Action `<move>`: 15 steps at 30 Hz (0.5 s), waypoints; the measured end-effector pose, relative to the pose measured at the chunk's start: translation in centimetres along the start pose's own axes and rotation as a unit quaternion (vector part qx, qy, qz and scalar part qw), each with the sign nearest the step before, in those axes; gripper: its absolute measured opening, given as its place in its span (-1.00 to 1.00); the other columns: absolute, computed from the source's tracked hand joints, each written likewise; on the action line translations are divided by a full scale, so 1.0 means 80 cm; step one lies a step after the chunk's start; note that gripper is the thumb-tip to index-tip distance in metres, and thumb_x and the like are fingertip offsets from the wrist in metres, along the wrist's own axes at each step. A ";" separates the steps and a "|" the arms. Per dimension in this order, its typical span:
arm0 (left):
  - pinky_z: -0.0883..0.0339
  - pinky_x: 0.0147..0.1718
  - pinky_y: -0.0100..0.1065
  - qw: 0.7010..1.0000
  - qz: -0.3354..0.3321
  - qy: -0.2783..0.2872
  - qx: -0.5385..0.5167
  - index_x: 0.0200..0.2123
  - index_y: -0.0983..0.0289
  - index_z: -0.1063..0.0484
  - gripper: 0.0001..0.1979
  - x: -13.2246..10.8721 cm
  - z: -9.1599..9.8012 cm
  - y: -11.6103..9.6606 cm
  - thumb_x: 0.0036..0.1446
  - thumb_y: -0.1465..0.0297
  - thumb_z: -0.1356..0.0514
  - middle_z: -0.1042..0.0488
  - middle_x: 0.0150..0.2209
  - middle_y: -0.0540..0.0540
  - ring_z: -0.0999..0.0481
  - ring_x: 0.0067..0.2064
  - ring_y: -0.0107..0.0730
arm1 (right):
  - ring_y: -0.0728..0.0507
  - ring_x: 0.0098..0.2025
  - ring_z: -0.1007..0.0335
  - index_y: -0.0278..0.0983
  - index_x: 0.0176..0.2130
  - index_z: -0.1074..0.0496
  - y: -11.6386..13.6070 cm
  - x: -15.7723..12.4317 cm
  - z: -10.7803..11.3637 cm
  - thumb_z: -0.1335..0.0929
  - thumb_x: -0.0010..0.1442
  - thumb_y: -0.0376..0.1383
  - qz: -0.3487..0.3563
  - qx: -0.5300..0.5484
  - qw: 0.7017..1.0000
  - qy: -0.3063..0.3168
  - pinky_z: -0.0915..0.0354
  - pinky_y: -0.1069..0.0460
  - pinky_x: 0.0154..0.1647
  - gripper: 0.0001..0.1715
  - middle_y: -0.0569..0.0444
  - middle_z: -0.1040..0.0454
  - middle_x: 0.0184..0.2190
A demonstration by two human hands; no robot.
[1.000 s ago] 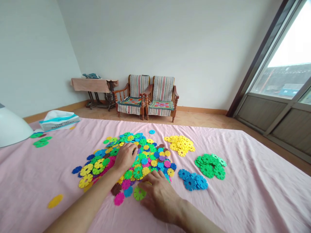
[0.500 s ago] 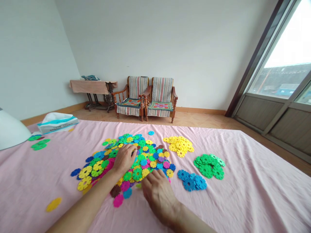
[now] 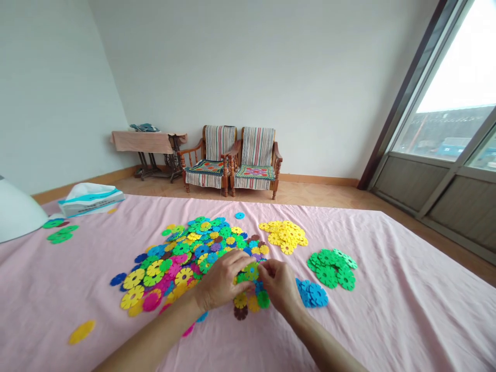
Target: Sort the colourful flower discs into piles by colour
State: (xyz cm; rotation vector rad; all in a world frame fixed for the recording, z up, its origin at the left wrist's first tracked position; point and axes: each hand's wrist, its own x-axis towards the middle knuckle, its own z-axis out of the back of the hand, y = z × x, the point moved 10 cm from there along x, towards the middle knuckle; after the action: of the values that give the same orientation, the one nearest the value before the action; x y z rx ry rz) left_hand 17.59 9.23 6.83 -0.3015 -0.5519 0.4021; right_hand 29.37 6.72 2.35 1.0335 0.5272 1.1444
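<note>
Head view: left hand [image 3: 220, 281] and right hand [image 3: 279, 284] pinch a green plastic disc [image 3: 251, 272].

A home: wooden armchairs [image 3: 232, 160], treadle sewing table [image 3: 149, 142]

A bare left hand [image 3: 220, 281], a bare right hand [image 3: 279, 284], slender fingers [image 3: 236, 263], faint tendons across the backs of the hands, narrow wrists, slim forearms [image 3: 155, 330] tapering toward the wrists, smooth skin, cut off by the frame's lower edge
</note>
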 end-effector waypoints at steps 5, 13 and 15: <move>-0.37 0.01 -0.20 1.000 0.008 0.005 -0.015 0.06 0.13 -0.36 -0.61 0.000 -0.005 0.000 0.14 0.37 -0.23 -0.46 -0.08 0.12 -0.43 0.00 -0.25 | -0.01 -0.57 -0.21 -0.31 -0.58 -0.38 0.005 -0.002 -0.008 -0.24 0.09 -0.20 0.022 0.018 1.000 0.010 -0.07 0.13 -0.59 -0.67 0.14 -0.34 -0.66; -0.38 -0.01 -0.24 1.000 0.010 -0.004 0.010 0.00 0.17 -0.38 -0.64 0.001 0.002 -0.004 0.11 0.39 -0.23 -0.46 -0.09 0.12 -0.44 -0.02 -0.25 | -0.08 -0.49 -0.37 -0.28 -0.40 -0.46 0.019 -0.008 0.015 -0.23 0.15 -0.22 0.046 0.018 0.999 0.011 -0.18 0.08 -0.48 -0.73 0.07 -0.50 -0.52; -0.37 -0.01 -0.24 0.999 0.027 -0.034 0.024 -0.02 0.18 -0.40 -0.66 0.003 0.016 0.010 0.09 0.39 -0.23 -0.45 -0.08 0.12 -0.44 -0.02 -0.25 | -0.09 -0.48 -0.38 -0.26 -0.36 -0.48 0.017 -0.010 0.043 -0.23 0.17 -0.19 0.058 -0.009 0.998 -0.015 -0.19 0.07 -0.45 -0.71 0.07 -0.52 -0.50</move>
State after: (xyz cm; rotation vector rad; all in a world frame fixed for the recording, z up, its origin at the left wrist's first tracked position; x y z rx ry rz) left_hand 16.83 10.30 7.69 -0.2574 -0.6013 0.4795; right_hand 31.19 4.67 5.00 1.0751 0.4371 1.2321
